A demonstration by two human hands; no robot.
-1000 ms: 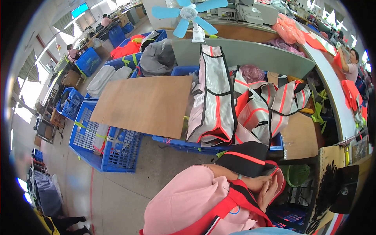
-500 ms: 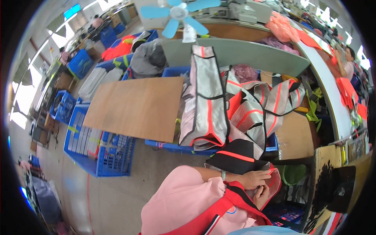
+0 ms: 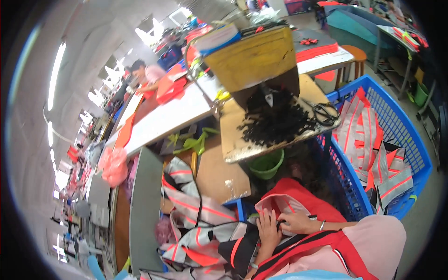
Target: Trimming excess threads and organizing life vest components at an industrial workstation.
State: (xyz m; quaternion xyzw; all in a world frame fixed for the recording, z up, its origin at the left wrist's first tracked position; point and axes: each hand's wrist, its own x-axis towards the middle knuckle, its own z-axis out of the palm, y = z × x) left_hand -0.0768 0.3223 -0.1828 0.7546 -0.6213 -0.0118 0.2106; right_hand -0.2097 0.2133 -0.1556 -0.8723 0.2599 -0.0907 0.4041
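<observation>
Currently, blue lattice crate (image 3: 344, 176) is part-filled with striped fabric pieces (image 3: 394, 184). Left of crate: wooden work stand (image 3: 233, 127), strewn with black scraps (image 3: 276, 123); red-and-grey fabric piece (image 3: 310, 198), touched by left hand (image 3: 268, 229), fingers straight, and right hand (image 3: 296, 223), fingers bent; whether piece is pinched cannot be told.

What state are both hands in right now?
Left hand: fingers extended at the red-and-grey fabric; grip cannot be told.
Right hand: fingers bent at the same fabric; grip cannot be told.
</observation>
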